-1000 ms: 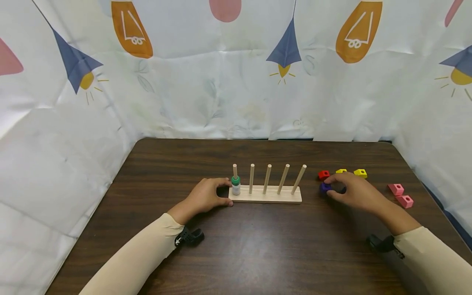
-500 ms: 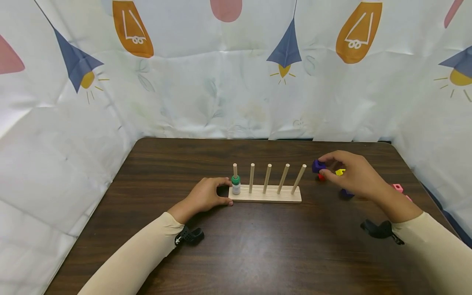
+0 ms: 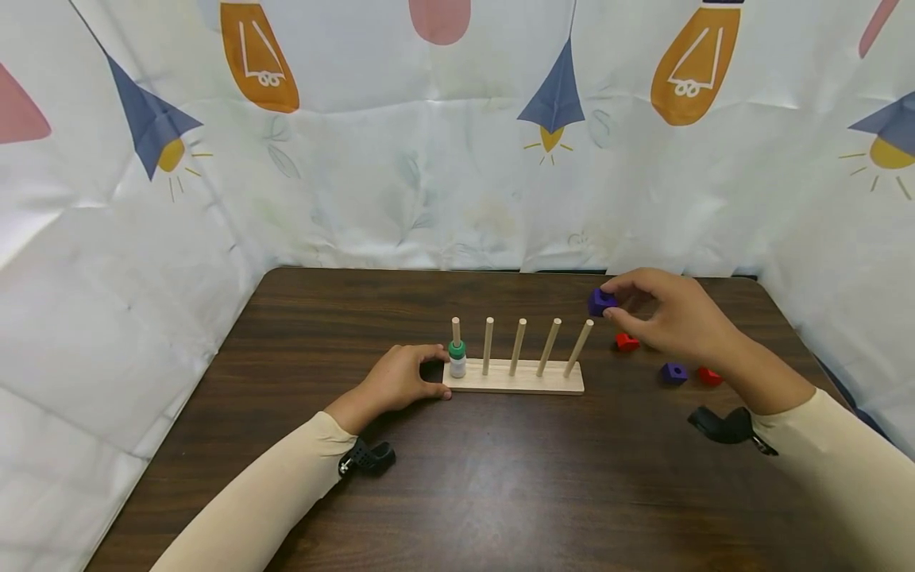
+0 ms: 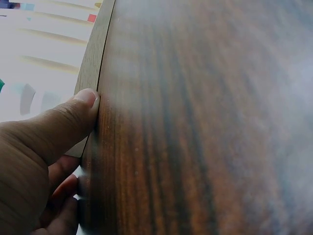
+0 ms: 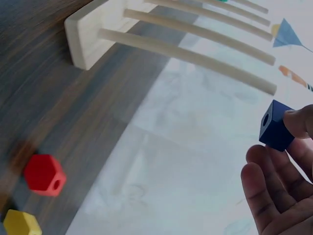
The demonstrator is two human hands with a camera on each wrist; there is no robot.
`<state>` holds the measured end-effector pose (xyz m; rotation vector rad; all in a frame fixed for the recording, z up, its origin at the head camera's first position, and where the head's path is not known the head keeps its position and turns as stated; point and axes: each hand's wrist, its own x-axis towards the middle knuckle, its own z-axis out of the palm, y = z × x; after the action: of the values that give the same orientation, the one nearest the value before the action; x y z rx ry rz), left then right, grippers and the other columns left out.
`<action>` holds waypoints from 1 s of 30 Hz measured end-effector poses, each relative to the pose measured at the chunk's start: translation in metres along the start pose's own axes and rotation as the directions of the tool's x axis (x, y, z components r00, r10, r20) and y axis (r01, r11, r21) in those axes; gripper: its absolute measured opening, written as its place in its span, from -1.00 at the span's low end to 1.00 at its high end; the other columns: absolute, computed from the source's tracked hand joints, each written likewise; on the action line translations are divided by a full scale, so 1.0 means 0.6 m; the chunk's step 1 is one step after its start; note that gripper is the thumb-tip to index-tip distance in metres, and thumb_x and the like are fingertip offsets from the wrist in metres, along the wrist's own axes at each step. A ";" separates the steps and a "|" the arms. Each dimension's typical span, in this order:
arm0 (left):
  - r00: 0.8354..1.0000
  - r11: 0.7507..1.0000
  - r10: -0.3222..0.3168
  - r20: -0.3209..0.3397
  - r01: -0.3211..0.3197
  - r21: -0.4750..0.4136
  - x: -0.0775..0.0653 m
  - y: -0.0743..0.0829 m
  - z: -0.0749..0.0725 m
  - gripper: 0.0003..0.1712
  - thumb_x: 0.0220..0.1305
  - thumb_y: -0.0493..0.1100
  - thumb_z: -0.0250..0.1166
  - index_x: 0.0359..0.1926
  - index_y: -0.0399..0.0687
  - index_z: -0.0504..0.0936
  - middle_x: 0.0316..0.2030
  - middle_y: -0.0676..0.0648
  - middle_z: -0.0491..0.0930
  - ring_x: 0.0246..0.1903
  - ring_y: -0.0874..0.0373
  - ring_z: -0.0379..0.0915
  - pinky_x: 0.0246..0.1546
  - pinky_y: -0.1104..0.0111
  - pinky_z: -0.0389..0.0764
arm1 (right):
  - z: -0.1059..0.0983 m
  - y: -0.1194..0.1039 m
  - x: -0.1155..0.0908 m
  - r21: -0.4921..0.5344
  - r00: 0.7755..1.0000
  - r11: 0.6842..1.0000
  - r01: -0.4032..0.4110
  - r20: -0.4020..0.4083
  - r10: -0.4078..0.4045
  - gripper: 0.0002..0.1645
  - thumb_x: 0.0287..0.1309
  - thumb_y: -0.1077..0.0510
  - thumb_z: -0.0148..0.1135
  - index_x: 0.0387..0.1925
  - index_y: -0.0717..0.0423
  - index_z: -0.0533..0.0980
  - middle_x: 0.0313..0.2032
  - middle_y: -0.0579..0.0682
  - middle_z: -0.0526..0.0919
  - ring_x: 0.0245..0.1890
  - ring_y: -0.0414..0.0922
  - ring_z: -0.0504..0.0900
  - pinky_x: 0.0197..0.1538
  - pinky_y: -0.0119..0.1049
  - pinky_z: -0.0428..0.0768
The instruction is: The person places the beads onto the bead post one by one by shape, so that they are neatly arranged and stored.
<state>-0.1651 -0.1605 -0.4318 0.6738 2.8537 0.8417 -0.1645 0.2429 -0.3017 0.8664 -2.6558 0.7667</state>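
Note:
A wooden peg board (image 3: 515,384) with several upright pegs stands mid-table. On its leftmost peg a green bead (image 3: 457,349) sits above a white bead (image 3: 457,368). My left hand (image 3: 395,381) grips the board's left end, thumb (image 4: 73,115) along the front edge and fingers behind. My right hand (image 3: 675,316) pinches a purple cube bead (image 3: 601,302) between thumb and fingertips, raised near the top of the rightmost peg. In the right wrist view the bead's hole shows, and the bead is apart from the peg.
Right of the board lie a red bead (image 3: 627,342), another purple cube bead (image 3: 674,373) and a second red bead (image 3: 710,376). A yellow bead (image 5: 22,223) shows in the right wrist view. Behind the dark wooden table (image 3: 343,302) hangs a printed white cloth (image 3: 357,183).
My right hand has lifted the purple cube bead from the table and carried it up and left toward the rightmost peg. My left hand stays at the board's end.

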 end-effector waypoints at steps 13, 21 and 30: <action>1.000 1.000 -0.013 0.011 0.013 0.000 0.000 0.001 -0.001 -0.36 0.02 0.11 0.64 0.13 0.06 0.71 0.20 -0.06 0.63 0.22 -0.04 0.52 0.22 0.04 0.50 | 0.017 -0.034 0.033 0.094 0.995 0.991 0.091 0.022 -0.093 -0.64 0.19 0.25 0.47 0.03 0.01 0.65 -0.19 -0.21 0.69 -0.25 -0.27 0.65 -0.24 -0.32 0.59; 1.000 1.000 -0.004 0.002 0.004 0.000 0.001 0.000 0.001 -0.36 0.00 0.10 0.65 0.12 0.06 0.72 0.16 -0.04 0.66 0.19 -0.03 0.54 0.21 0.05 0.51 | 0.034 -0.050 0.049 0.137 0.989 0.980 0.144 0.026 -0.149 -0.64 0.21 0.25 0.47 0.04 0.01 0.65 -0.19 -0.19 0.69 -0.27 -0.29 0.64 -0.29 -0.28 0.60; 1.000 1.000 -0.007 0.007 0.007 0.005 0.002 -0.001 0.001 -0.36 0.01 0.11 0.65 0.13 0.08 0.72 0.17 -0.04 0.65 0.19 -0.02 0.54 0.21 0.06 0.51 | 0.055 -0.072 0.065 0.193 0.984 0.967 0.165 0.031 -0.174 -0.63 0.18 0.27 0.48 0.03 0.07 0.65 -0.15 -0.12 0.72 -0.27 -0.25 0.66 -0.32 -0.20 0.64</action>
<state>-0.1661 -0.1602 -0.4328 0.6656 2.8518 0.8295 -0.1714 0.1766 -0.2968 1.1574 -2.5365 0.9781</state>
